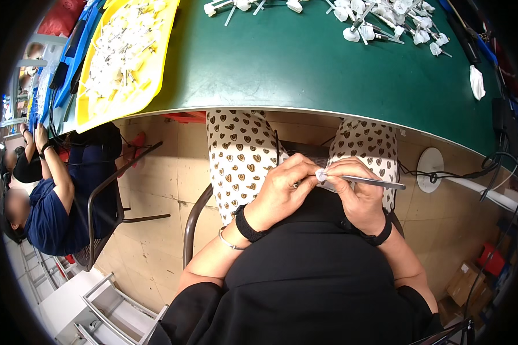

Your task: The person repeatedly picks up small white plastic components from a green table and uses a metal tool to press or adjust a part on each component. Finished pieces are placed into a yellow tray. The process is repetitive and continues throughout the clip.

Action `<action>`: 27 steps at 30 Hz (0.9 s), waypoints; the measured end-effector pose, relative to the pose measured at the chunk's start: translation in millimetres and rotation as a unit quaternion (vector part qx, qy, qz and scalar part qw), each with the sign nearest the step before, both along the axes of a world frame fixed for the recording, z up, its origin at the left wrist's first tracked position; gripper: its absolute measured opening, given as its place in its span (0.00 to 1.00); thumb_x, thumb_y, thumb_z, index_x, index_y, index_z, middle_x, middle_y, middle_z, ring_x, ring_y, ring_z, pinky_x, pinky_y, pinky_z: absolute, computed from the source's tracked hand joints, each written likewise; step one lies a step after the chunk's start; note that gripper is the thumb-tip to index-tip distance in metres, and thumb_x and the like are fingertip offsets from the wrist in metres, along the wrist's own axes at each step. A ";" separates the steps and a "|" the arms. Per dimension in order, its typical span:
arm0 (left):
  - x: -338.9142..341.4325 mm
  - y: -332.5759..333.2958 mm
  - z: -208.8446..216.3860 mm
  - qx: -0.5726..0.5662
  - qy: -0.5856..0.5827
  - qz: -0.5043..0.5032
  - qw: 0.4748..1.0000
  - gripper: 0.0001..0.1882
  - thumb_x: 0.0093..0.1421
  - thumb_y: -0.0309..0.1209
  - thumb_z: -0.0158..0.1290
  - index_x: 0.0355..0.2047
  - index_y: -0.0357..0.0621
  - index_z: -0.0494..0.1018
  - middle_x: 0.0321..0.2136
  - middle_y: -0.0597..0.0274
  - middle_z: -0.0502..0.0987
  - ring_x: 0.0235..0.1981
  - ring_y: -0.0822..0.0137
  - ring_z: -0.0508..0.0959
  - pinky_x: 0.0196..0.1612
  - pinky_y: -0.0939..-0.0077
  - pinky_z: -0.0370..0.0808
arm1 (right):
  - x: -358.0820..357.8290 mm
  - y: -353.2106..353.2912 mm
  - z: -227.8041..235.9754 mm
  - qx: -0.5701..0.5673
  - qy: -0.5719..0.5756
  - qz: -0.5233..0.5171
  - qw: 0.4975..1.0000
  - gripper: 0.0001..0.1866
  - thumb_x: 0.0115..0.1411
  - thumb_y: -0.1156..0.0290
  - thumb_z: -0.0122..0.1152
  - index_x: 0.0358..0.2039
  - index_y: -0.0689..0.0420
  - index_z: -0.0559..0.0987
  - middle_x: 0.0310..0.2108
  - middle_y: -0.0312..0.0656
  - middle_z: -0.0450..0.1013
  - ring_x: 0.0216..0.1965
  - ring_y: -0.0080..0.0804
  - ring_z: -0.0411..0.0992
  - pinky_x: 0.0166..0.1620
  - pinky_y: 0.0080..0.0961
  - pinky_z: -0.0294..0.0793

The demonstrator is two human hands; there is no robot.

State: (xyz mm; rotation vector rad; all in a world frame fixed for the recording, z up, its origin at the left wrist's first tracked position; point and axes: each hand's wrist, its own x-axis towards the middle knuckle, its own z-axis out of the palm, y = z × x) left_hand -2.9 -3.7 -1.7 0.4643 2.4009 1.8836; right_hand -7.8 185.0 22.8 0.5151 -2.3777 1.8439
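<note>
Above my lap, my left hand [288, 187] pinches a small white plastic part [320, 175] between thumb and fingertips. My right hand [357, 192] is closed around slim grey metal tweezers [380, 183], whose rear end sticks out to the right. The tip of the tweezers meets the white part, and fingers partly hide that contact. Both hands are close together, just short of the table's near edge. Similar white parts with thin stems lie in a loose pile [385, 17] at the far right of the green table [282, 69].
A yellow tray [167, 52] heaped with white parts stands at the table's left. A crumpled white piece [476, 82] lies near the right edge, beside black cables [498, 155]. To the left, a co-worker in dark blue [54, 210] sits on a metal-framed chair [92, 213].
</note>
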 end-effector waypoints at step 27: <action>-0.9 0.6 0.6 -0.016 -0.001 0.006 1.000 0.07 0.57 0.18 0.64 0.37 0.34 0.81 0.33 0.56 0.80 0.33 0.63 0.80 0.36 0.73 0.77 | -3.0 -1.1 3.5 0.042 0.073 0.013 0.996 0.05 0.60 0.79 0.68 0.36 0.61 0.81 0.34 0.45 0.80 0.35 0.41 0.79 0.39 0.31 0.78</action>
